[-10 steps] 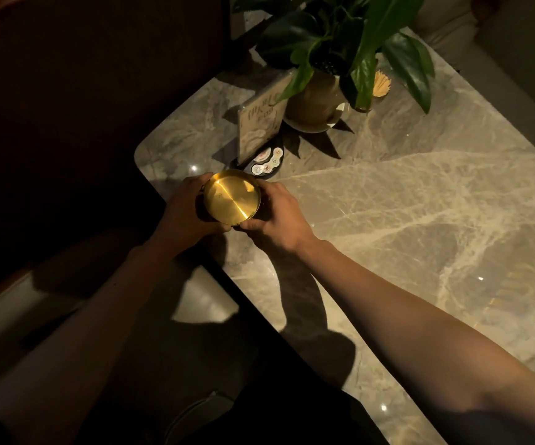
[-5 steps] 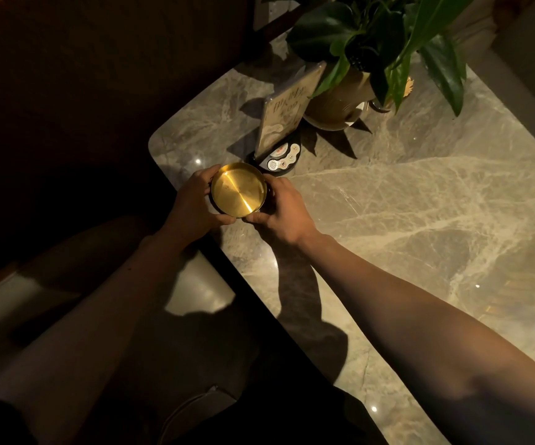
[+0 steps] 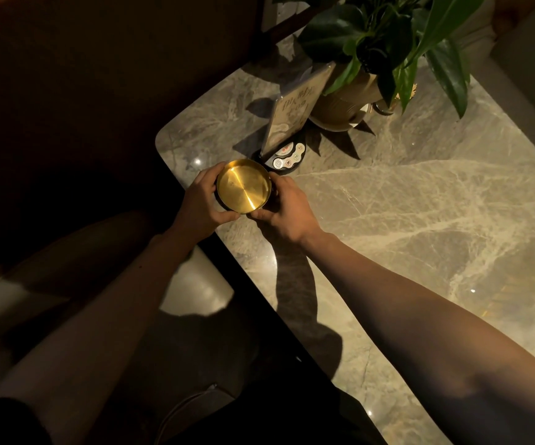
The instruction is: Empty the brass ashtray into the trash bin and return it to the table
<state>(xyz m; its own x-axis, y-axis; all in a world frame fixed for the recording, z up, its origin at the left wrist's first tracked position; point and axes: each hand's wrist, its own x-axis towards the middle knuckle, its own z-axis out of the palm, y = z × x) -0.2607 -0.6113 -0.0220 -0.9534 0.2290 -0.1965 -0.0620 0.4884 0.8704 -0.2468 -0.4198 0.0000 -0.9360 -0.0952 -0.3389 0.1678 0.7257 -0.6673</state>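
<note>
The round brass ashtray [image 3: 243,186] is near the left corner of the marble table [image 3: 420,220], its shiny inside facing up with nothing visible in it. My left hand [image 3: 200,203] grips its left rim and my right hand [image 3: 287,208] grips its right rim. Whether it rests on the table or is held just above it, I cannot tell. No trash bin is in view.
Right behind the ashtray stands a menu card [image 3: 295,114] on a black call-button base [image 3: 287,157]. A potted plant [image 3: 372,43] sits behind that, leaves overhanging. Left of the table edge are dark seating and a pale floor patch [image 3: 195,290].
The ashtray and both hands have kept the same grip and stayed close to the call-button base; the view has shifted slightly.
</note>
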